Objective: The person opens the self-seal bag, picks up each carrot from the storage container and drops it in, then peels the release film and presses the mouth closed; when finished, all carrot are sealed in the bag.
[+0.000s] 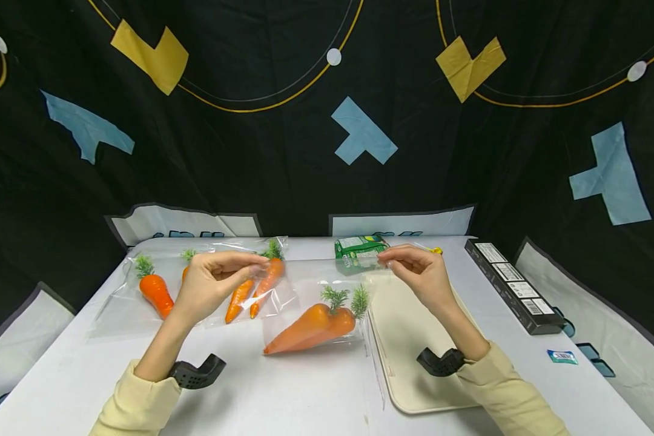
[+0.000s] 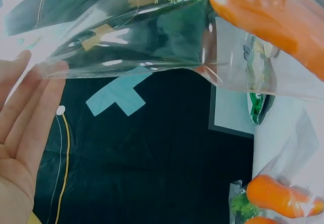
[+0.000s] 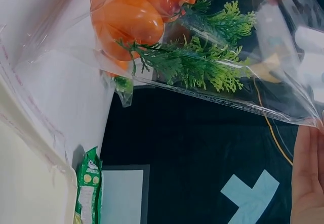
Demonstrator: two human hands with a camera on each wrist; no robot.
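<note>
A clear plastic bag [image 1: 300, 287] with two orange carrots [image 1: 305, 327] inside hangs between my hands, above the front of the table. My left hand [image 1: 209, 287] pinches its upper left corner between thumb and fingers. At the upper right corner my right hand [image 1: 422, 278] pinches the edge in the same way. The carrots lie slanted in the bag, tips to the left, leafy green tops [image 3: 217, 67] to the right. Behind my left hand, more carrots [image 1: 156, 293] rest on the table in clear bags, partly covered by that hand.
A cream tray [image 1: 414, 387] lies on the white table [image 1: 240, 387] under my right arm. Behind it sits a green packet [image 1: 360, 245], partly seen through the bag. A long black box [image 1: 515, 287] and a small blue packet [image 1: 562, 356] lie at the right.
</note>
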